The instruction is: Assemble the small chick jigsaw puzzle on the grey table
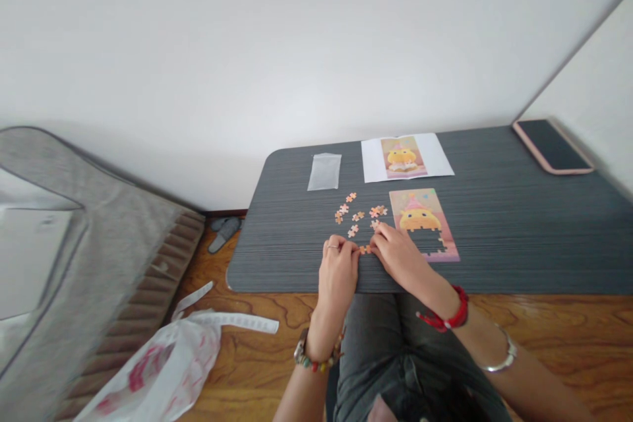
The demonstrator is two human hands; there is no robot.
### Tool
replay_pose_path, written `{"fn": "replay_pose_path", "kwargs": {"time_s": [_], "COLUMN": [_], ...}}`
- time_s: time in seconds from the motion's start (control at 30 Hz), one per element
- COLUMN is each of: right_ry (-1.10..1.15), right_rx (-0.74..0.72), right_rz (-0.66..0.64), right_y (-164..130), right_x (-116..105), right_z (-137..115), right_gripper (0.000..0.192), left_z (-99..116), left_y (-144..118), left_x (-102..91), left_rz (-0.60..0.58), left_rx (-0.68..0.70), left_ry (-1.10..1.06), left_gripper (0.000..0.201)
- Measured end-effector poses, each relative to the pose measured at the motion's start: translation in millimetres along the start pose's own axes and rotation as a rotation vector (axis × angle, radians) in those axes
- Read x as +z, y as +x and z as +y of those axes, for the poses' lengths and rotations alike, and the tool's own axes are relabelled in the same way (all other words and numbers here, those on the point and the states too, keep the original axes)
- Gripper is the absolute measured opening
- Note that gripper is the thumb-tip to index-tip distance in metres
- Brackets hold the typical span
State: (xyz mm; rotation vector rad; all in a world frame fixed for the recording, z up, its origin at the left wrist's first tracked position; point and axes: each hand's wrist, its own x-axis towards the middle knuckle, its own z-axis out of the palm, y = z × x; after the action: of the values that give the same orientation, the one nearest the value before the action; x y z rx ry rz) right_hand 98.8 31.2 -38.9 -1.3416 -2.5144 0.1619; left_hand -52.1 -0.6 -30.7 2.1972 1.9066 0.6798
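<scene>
Between my two hands lies a short strip of orange puzzle pieces (364, 250) near the table's front edge. My left hand (340, 267) pinches its left end, fingers closed. At the right end, the fingertips of my right hand (398, 254) are closed on the strip too. Several loose puzzle pieces (358, 216) are scattered just beyond my hands. To the right is a partly assembled puzzle (449, 227) showing a yellow figure in a pink hat. A gap opens in its lower middle, and my right hand and forearm cover part of its lower left.
Behind the puzzle lies a white reference sheet (435, 155) with the same picture. A clear plastic bag (325, 172) is to its left, and a phone (554, 147) at the far right of the dark table (519, 231). A plastic bag (178, 362) and slippers (226, 232) are on the floor.
</scene>
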Motion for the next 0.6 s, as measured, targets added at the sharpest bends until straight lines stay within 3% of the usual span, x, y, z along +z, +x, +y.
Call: {"fn": "replay_pose_path", "kwargs": {"time_s": [0.37,0.6], "right_ry": [-0.052,-0.006], "right_rx": [0.012,0.138], "right_rz": [0.045,0.157], "right_y": [-8,-40], "right_x": [-13,-23], "right_z": [1,29], "right_gripper": [0.022,0.02], "left_z": [3,31], "left_y": [6,20], "left_x": [2.0,6.7], "left_rz": [-0.017,-0.063], "left_rx": [0.063,0.204], "left_ry": [-0.05,-0.104], "left_gripper": [0.008,0.008]}}
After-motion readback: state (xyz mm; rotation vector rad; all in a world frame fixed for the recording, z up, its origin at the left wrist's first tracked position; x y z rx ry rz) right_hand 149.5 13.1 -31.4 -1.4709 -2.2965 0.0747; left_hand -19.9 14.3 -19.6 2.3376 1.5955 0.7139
